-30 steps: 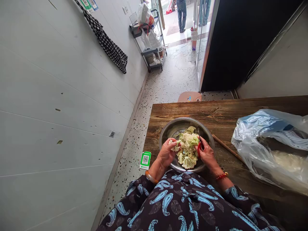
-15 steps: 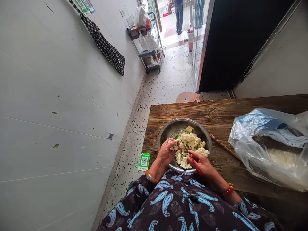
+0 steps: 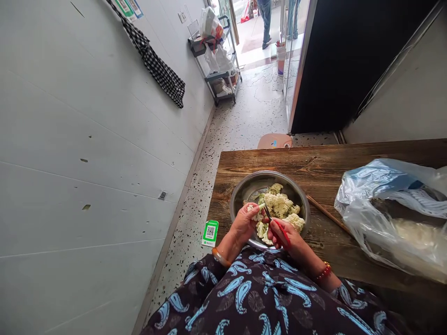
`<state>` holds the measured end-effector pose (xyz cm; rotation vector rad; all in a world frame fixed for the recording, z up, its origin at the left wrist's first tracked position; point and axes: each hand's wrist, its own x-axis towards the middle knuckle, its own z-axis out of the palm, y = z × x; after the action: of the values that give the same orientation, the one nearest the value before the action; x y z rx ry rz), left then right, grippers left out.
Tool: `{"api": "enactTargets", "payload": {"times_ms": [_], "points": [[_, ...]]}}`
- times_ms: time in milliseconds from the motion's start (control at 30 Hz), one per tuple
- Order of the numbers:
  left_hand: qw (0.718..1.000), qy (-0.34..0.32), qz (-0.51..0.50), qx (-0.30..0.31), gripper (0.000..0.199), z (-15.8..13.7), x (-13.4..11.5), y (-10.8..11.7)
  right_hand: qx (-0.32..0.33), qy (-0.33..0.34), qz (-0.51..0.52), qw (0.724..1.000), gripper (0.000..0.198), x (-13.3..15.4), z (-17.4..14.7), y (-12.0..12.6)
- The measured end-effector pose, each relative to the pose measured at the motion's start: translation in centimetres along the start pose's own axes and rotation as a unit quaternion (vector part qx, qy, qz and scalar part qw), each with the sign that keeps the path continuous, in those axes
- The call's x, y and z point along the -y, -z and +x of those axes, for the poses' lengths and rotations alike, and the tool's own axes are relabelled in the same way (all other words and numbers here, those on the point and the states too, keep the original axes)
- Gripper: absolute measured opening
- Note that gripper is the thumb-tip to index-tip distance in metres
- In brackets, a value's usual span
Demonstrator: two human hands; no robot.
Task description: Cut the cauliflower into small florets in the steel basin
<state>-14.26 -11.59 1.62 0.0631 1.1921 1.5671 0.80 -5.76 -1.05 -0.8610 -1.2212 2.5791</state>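
Note:
My left hand [image 3: 243, 220] is closed on a small cauliflower floret [image 3: 255, 215], its pale green stem pointing right. Red-handled scissors [image 3: 281, 232] are gripped in my right hand [image 3: 287, 234]. Their dark blades reach up to the end of the stem; whether they touch it I cannot tell. Both hands are over the near part of a round steel bowl [image 3: 234, 195]. Several cut cauliflower pieces [image 3: 278, 204] lie in the bowl, partly hidden by my fingers.
The bowl stands on a dark wooden table [image 3: 251, 160]. Right of it lie brown chopsticks [image 3: 328, 214] and a clear plastic bag [image 3: 370, 218] with pale contents. A green QR card [image 3: 210, 233] is at the table's left edge. Beyond are a stool [image 3: 274, 141], a cart [image 3: 218, 74] and a person's legs [image 3: 266, 23].
The scissors have swung up from low among the cauliflower pieces to the stem in my left hand. My left hand stays nearly in place. The person in the doorway has shifted stance.

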Motion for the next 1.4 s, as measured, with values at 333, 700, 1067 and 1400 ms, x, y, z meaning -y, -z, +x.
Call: {"api": "enactTargets", "payload": {"times_ms": [333, 700, 1067, 1400], "points": [[0.999, -0.015, 0.030, -0.006, 0.040, 0.3, -0.2, -0.5, -0.010, 0.021, -0.023, 0.999, 0.042, -0.1, -0.2, -0.1], [0.984, 0.078, 0.134, 0.084, 0.042, -0.6, -2.5, -0.7, -0.136, 0.154, -0.005, 0.979, 0.050, 2.8, 1.5, 0.4], [0.980, -0.029, 0.189, 0.049, 0.054, -0.4, -1.9, -0.4, -0.126, 0.117, 0.108, 0.979, 0.048, 1.8, 1.9, -0.2], [0.994, -0.073, 0.085, 0.011, 0.051, -0.8, -0.5, -1.5, -0.169, 0.102, 0.191, 0.961, 0.049, 1.6, 2.5, -0.9]]}}
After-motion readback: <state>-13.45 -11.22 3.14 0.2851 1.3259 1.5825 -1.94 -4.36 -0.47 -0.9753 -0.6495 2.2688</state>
